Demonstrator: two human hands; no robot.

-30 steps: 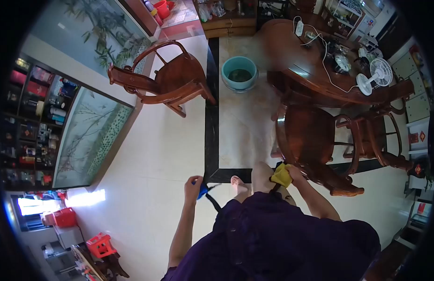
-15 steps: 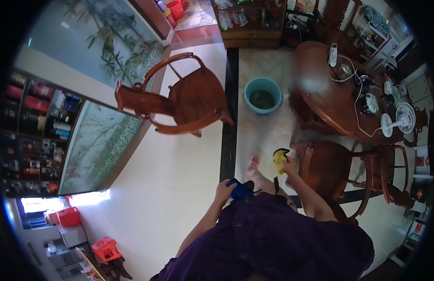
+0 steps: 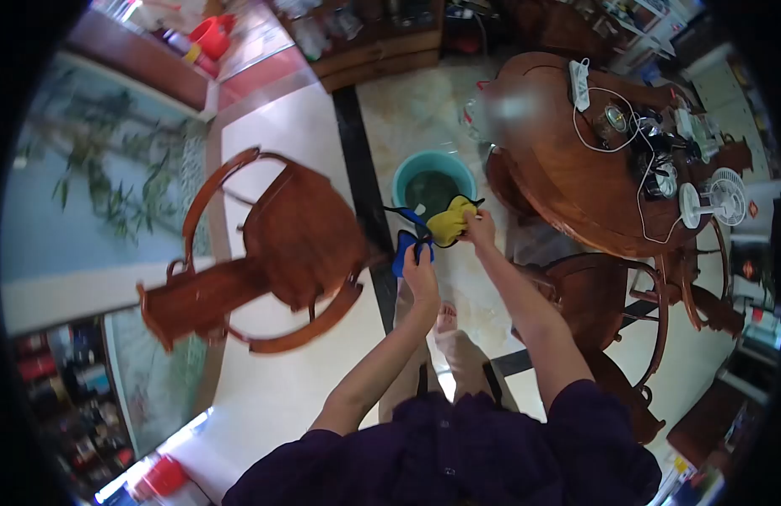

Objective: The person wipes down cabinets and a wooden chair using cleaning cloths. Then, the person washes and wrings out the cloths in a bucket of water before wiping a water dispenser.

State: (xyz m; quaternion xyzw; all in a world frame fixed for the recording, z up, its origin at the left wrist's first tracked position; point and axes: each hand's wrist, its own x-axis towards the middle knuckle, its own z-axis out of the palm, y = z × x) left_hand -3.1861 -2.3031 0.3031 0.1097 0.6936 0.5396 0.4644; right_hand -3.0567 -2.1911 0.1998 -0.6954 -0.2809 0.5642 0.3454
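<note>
A blue cloth (image 3: 402, 252) with dark edging is gripped in my left hand (image 3: 422, 274), its strip-like end reaching up toward the bucket. My right hand (image 3: 480, 228) pinches a yellow cloth (image 3: 449, 223) with black edging. Both cloths are close together in front of me, at the near rim of a teal bucket (image 3: 398, 180). Dark greenish water (image 3: 433, 187) lies in the bucket, and a small pale patch shows near the cloths. Whether the cloths touch the rim cannot be made out.
A wooden armchair (image 3: 302, 236) stands to the left of the bucket. On the right, a wooden table (image 3: 568, 181) carries a power strip (image 3: 580, 84), cables and a small white fan (image 3: 690, 205). Another wooden chair (image 3: 589, 295) is near my right arm. A wooden cabinet (image 3: 374, 59) stands beyond.
Both hands have moved forward and closer together, bringing the blue and yellow cloths from near my body to the bucket. My view has shifted, and the armchair appears further left.
</note>
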